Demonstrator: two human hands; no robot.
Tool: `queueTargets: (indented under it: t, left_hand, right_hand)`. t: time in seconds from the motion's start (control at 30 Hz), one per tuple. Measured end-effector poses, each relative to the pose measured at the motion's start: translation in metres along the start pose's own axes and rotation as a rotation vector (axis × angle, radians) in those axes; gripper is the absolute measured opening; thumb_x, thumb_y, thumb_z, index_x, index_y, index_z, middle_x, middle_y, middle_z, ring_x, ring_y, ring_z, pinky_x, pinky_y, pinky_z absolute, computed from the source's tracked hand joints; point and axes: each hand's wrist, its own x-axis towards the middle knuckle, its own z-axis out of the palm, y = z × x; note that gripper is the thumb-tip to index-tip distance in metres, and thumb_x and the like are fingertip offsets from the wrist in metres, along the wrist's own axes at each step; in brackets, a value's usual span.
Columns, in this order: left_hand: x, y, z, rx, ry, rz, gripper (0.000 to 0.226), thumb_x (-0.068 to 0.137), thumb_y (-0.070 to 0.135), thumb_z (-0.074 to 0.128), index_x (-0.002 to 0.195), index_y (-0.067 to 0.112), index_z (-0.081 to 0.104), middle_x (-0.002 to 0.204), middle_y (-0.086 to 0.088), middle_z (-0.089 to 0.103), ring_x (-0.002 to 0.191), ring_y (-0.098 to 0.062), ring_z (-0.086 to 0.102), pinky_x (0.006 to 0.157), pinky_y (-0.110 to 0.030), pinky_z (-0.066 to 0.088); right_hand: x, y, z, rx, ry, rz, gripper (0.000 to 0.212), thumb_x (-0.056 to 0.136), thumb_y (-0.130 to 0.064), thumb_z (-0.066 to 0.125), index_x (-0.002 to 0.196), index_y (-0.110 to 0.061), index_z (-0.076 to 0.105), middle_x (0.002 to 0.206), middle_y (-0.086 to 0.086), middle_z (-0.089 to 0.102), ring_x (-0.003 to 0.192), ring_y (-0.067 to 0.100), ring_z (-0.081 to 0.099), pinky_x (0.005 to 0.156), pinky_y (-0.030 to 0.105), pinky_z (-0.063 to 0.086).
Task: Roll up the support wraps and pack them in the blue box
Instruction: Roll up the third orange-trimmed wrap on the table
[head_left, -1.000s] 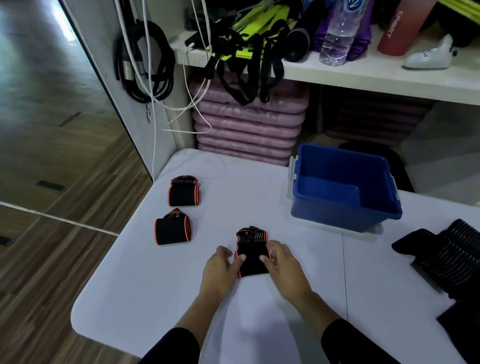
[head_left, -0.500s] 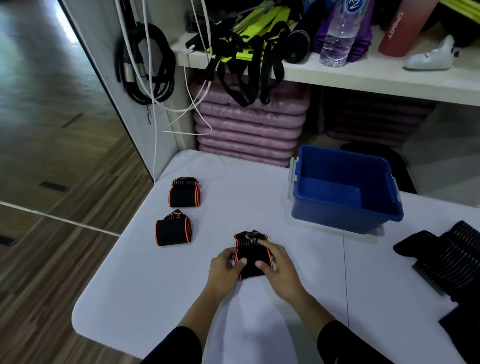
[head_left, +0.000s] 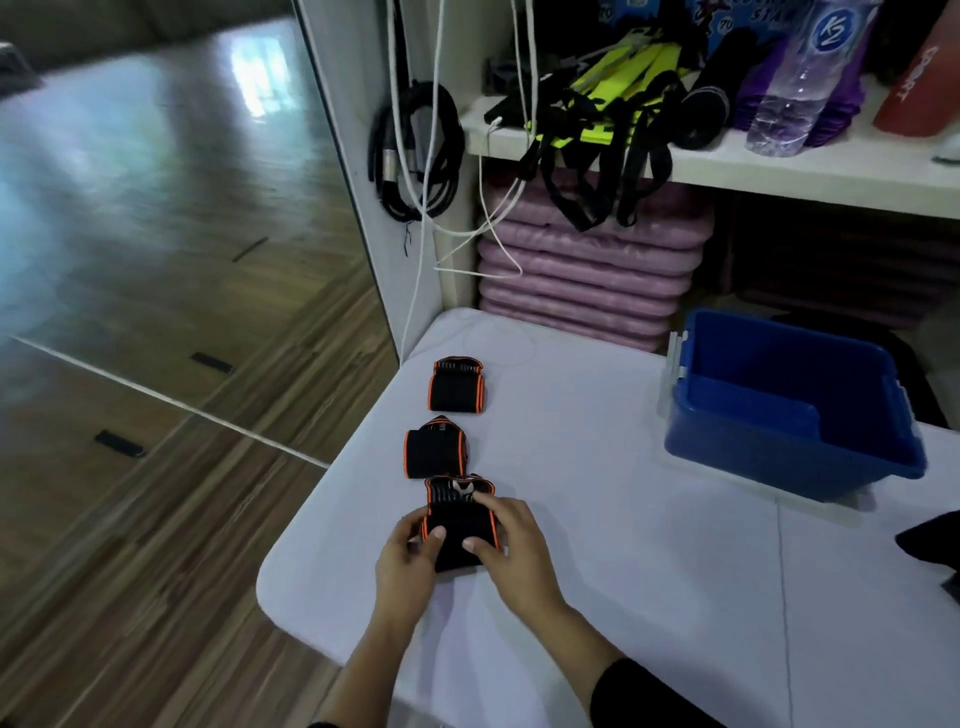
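Observation:
A black support wrap with orange edges (head_left: 460, 519) lies rolled near the table's front left edge. My left hand (head_left: 408, 564) grips its left side, thumb on top. My right hand (head_left: 511, 540) grips its right side, index finger over the far end. Just beyond it sits a second rolled wrap (head_left: 435, 452), almost touching it, and a third rolled wrap (head_left: 457, 387) lies farther back. The blue box (head_left: 779, 457) stands at the right of the table with nothing visible inside.
The white table (head_left: 623, 545) ends at a rounded corner just left of my hands, with wooden floor below. More black wraps (head_left: 935, 545) lie at the right edge. A shelf (head_left: 727, 166) behind holds straps, a water bottle, hanging cables and pink mats.
Both hands have carried the rolled wrap to the left, so it now sits in line with the other two rolls. My head has turned left too.

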Motion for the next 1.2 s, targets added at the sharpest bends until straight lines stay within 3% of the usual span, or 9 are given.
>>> queueTargets:
  t: [0.13,0.3,0.4,0.5,0.63,0.77,0.87,0.97,1.2]
  left_hand:
    - [0.019,-0.013,-0.027,0.024,0.090,-0.069,0.029,0.089,0.015,0.060,0.116,0.020,0.053,0.105,-0.005,0.060,0.097,-0.023,0.059,0.086,-0.036,0.047]
    - [0.025,-0.021,-0.040,0.156,0.118,-0.025,0.019,0.088,0.019,0.062,0.107,0.019,0.059,0.096,0.001,0.065,0.093,-0.019,0.061,0.078,-0.028,0.044]
    - [0.020,-0.019,-0.041,0.212,0.084,0.027,0.029,0.088,0.020,0.062,0.116,0.021,0.060,0.099,0.009,0.063,0.089,-0.011,0.059,0.080,-0.023,0.042]
    - [0.015,-0.023,-0.041,0.254,0.046,0.077,0.043,0.086,0.017,0.064,0.127,0.013,0.054,0.106,0.009,0.060,0.102,-0.019,0.061,0.082,-0.022,0.045]
    - [0.007,-0.021,-0.041,0.439,0.128,0.100,0.051,0.087,0.024,0.061,0.135,0.015,0.045,0.132,-0.009,0.048,0.125,-0.028,0.038,0.103,-0.038,0.034]
    - [-0.005,-0.002,-0.033,0.626,0.205,0.298,0.035,0.085,0.019,0.060,0.119,0.016,0.057,0.113,-0.010,0.054,0.106,-0.027,0.041,0.091,-0.035,0.037]
    - [-0.015,0.008,-0.015,0.677,0.087,0.452,0.023,0.083,0.017,0.060,0.106,0.017,0.063,0.103,-0.005,0.057,0.094,-0.025,0.046,0.082,-0.033,0.042]
    - [-0.029,0.012,0.017,0.656,-0.065,0.540,0.021,0.084,0.017,0.059,0.105,0.017,0.064,0.101,-0.002,0.059,0.095,-0.022,0.049,0.083,-0.031,0.042]
    - [-0.076,0.010,0.115,0.558,-0.414,0.484,0.020,0.089,0.019,0.052,0.106,0.018,0.064,0.095,-0.002,0.064,0.089,-0.015,0.056,0.077,-0.024,0.044]
  right_hand:
    - [0.007,-0.011,0.039,-0.030,-0.014,0.016,0.054,0.080,-0.023,0.068,0.130,-0.032,0.048,0.123,-0.008,0.050,0.118,0.010,0.047,0.101,0.026,0.041]
    - [0.008,-0.011,0.059,-0.067,-0.013,0.021,0.051,0.083,-0.023,0.066,0.131,-0.027,0.049,0.126,-0.004,0.050,0.119,0.011,0.046,0.103,0.026,0.039]
    - [0.004,-0.008,0.058,-0.025,-0.029,0.019,0.054,0.081,-0.022,0.069,0.131,-0.027,0.050,0.129,-0.002,0.049,0.122,0.011,0.045,0.105,0.027,0.038]
    - [-0.001,-0.005,0.052,-0.017,-0.035,0.017,0.055,0.081,-0.024,0.070,0.132,-0.031,0.049,0.127,-0.003,0.050,0.122,0.010,0.044,0.105,0.030,0.040]
    - [-0.011,-0.009,0.038,0.007,-0.023,-0.020,0.052,0.082,-0.022,0.069,0.129,-0.032,0.051,0.118,-0.010,0.053,0.115,0.005,0.049,0.102,0.028,0.042]
    - [-0.026,-0.009,0.009,-0.083,0.004,-0.003,0.045,0.087,-0.029,0.064,0.129,-0.027,0.050,0.125,-0.009,0.051,0.118,0.010,0.049,0.101,0.029,0.043]
    - [-0.042,-0.003,-0.023,-0.210,0.066,-0.029,0.040,0.090,-0.033,0.058,0.128,-0.025,0.050,0.126,-0.008,0.051,0.119,0.011,0.047,0.099,0.021,0.038]
    - [-0.065,0.012,-0.057,-0.343,0.155,-0.006,0.038,0.090,-0.034,0.056,0.127,-0.024,0.051,0.128,-0.006,0.053,0.119,0.013,0.045,0.098,0.015,0.030]
    - [-0.137,0.064,-0.147,-0.417,0.402,0.184,0.035,0.089,-0.031,0.058,0.122,-0.019,0.056,0.125,-0.003,0.056,0.117,0.017,0.049,0.097,0.016,0.031]
